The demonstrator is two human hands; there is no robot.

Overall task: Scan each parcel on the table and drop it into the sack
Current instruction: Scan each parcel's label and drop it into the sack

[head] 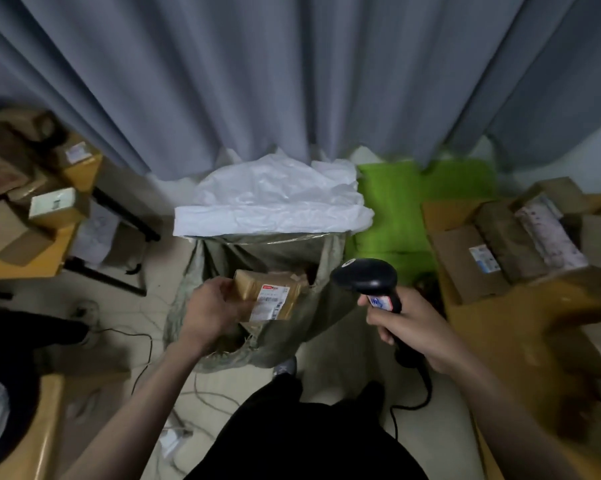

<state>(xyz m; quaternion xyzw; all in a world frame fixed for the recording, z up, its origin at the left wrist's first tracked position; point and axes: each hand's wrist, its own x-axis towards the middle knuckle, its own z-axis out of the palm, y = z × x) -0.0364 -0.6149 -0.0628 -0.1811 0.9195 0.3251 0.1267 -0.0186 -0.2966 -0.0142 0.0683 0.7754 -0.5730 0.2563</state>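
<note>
Head view: parcel [266,295] in left hand [213,311] grip, above sack [285,258].

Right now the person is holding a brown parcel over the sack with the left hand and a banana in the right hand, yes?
Not quite. The head view shows the right hand gripping a black barcode scanner, not a banana. The left hand does hold the brown parcel over the sack.
</note>
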